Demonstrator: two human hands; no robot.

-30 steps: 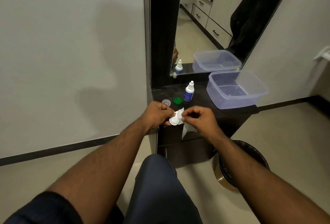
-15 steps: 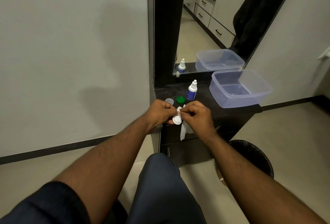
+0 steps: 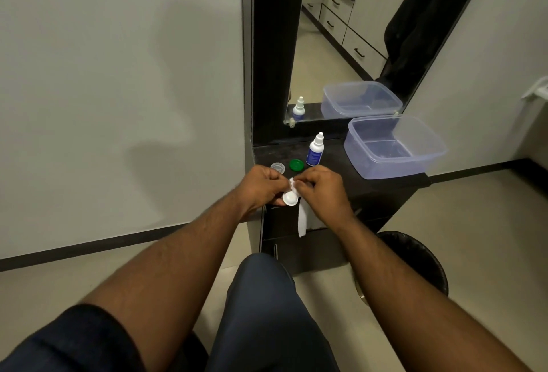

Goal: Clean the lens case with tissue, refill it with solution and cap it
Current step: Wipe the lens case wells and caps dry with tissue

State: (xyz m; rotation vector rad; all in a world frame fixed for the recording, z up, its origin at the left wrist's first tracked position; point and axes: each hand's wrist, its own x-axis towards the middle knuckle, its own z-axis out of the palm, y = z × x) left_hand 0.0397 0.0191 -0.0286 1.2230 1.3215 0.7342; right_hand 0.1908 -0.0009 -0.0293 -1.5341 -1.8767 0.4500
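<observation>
Wiping lens case (image 3: 290, 198) at tabletop (image 3: 341, 168) front edge: left hand (image 3: 262, 186) fingers pinching case steady, right hand (image 3: 321, 186) fingers pressing tissue (image 3: 302, 220) into far well. Beyond, caps off: clear cap (image 3: 278, 167), green cap (image 3: 296, 164), solution bottle (image 3: 315, 150) ready near back edge.

Caps (image 3: 296, 164), bottle (image 3: 315, 150) just beyond hands

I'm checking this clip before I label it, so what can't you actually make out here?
Head view only:
- Far well of the lens case: covered by the tissue and the right hand.
- Near well: too small to tell wet or dry.
- Label on the solution bottle: too small to read.
- Left hand fingers: curled under the case, hidden.
- Bin: partly behind the right forearm.
</observation>
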